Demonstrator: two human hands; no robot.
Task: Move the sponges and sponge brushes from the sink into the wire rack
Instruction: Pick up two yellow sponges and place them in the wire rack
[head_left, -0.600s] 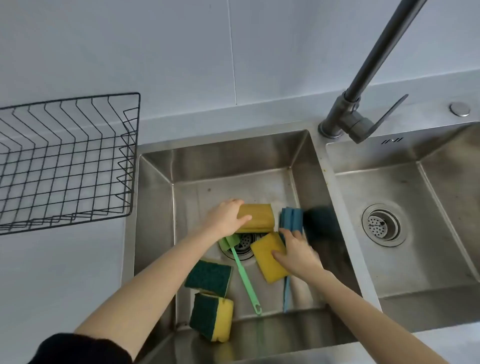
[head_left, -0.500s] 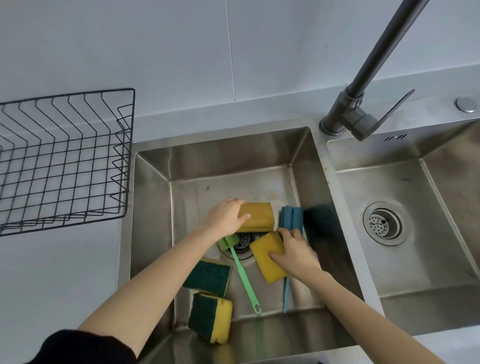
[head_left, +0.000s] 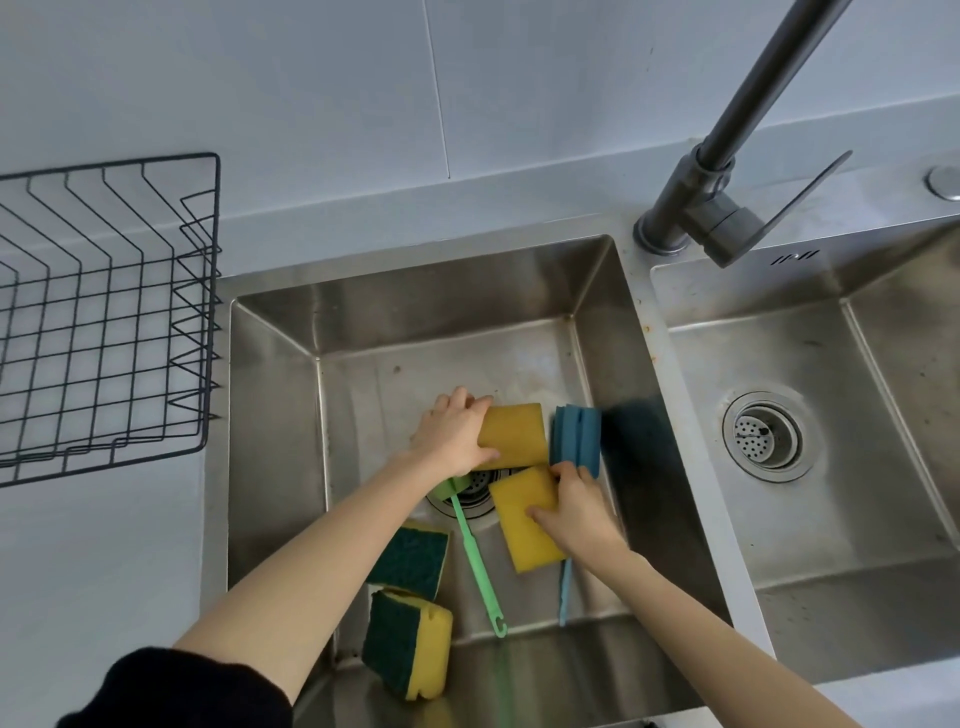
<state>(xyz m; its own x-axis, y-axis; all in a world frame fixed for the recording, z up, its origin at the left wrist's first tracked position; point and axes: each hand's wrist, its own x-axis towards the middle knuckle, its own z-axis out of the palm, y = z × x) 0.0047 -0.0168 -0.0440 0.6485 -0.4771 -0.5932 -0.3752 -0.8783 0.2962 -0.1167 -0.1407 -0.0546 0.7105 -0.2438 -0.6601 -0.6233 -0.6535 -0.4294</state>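
Observation:
Both my hands are down in the left sink basin (head_left: 275, 395). My left hand (head_left: 452, 436) grips the left end of a yellow sponge (head_left: 514, 434) lying near the drain. My right hand (head_left: 576, 506) has its fingers around a second yellow sponge (head_left: 522, 525), just in front of the first. A blue sponge brush (head_left: 576, 436) stands against the basin's right wall, its handle running down under my right wrist. A green sponge brush (head_left: 475, 561) lies across the drain. Two green-and-yellow sponges (head_left: 410, 558) (head_left: 408, 642) rest at the front left. The black wire rack (head_left: 104, 322) sits on the counter to the left.
A dark grey faucet (head_left: 727, 171) rises between the two basins. The right sink basin (head_left: 810, 525) has a round drain strainer (head_left: 766, 436). A white tiled wall runs behind the counter.
My right hand has closed further around the front yellow sponge. The camera has shifted slightly; my left hand stays on the back sponge.

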